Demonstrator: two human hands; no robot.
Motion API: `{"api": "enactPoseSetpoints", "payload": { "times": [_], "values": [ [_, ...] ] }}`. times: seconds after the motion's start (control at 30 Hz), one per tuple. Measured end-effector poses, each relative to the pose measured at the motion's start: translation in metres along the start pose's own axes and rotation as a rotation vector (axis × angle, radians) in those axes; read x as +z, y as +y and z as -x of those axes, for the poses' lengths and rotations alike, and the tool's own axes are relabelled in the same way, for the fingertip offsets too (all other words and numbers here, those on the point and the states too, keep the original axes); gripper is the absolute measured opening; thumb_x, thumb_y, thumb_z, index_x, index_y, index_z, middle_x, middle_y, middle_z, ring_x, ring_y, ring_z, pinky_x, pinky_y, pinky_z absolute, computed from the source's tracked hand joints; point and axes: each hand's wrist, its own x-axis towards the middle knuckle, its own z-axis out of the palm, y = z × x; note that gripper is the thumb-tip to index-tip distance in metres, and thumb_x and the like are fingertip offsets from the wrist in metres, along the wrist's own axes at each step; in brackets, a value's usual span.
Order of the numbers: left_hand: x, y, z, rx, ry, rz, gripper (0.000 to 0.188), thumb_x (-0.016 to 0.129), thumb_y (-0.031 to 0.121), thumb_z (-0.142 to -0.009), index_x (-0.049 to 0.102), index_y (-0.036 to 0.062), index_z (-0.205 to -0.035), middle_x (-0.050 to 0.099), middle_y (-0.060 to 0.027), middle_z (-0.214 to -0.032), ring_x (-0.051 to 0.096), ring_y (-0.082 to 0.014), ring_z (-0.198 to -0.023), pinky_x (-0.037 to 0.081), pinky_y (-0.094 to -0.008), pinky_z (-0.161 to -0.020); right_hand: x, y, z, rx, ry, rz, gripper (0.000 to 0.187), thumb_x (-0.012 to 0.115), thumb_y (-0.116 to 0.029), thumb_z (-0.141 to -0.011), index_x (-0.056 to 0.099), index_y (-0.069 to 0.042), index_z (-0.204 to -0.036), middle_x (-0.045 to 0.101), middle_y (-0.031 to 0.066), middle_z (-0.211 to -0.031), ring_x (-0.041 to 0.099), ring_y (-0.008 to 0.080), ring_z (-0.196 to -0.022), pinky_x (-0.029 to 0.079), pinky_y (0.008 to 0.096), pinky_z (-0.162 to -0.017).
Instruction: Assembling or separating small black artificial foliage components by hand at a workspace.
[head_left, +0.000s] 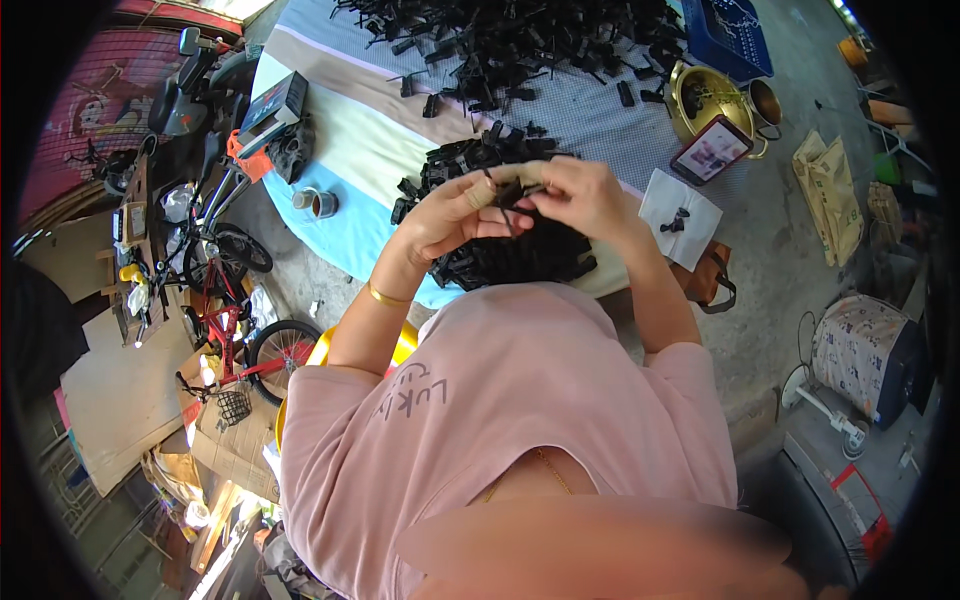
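Note:
My left hand (462,208) is closed around a small black plastic part (508,195), and its thumb wears a tan wrap. From the other side, the fingertips of my right hand (583,196) pinch the same part at its right end. Both hands are raised over a near heap of black plastic parts (520,255) on the table's front edge. Farther back spreads a larger pile of similar black parts (520,45). The exact kind of part is too small to make out.
A striped cloth (350,150) covers the table. At its right stand a gold metal bowl (705,100), a propped phone (712,150), a white paper (680,215) with black pieces and a blue basket (728,40). A glass cup (322,205) stands left; a red bicycle (230,335) is beyond.

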Motion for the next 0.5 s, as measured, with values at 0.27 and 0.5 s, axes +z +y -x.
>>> {"api": "enactPoseSetpoints", "payload": {
  "times": [0.27,0.5],
  "values": [
    [0.009,0.0,0.007,-0.182,-0.087,0.09,0.048,0.064,0.012,-0.078,0.04,0.0014,-0.119,0.055,-0.0147,-0.107,0.061,-0.0252,-0.089,0.051,-0.033,-0.079,-0.002,-0.026,0.014,-0.014,0.015,0.048,0.032,0.066,-0.002,-0.066,0.061,-0.005,-0.097,0.054,0.0048,-0.063,0.052,0.0148,-0.052,0.042,0.0243,-0.049],
    [0.02,-0.013,0.011,0.189,0.136,-0.123,0.04,0.064,-0.003,-0.074,0.044,0.0046,-0.108,0.058,-0.0148,-0.102,0.061,-0.021,-0.085,0.049,-0.0299,-0.078,0.002,-0.025,0.021,0.462,0.005,-0.652,0.017,0.049,-0.009,-0.088,0.057,0.0,-0.099,0.05,-0.0035,-0.067,0.039,0.0011,-0.054,0.03,0.0148,-0.048]
  ]
}}
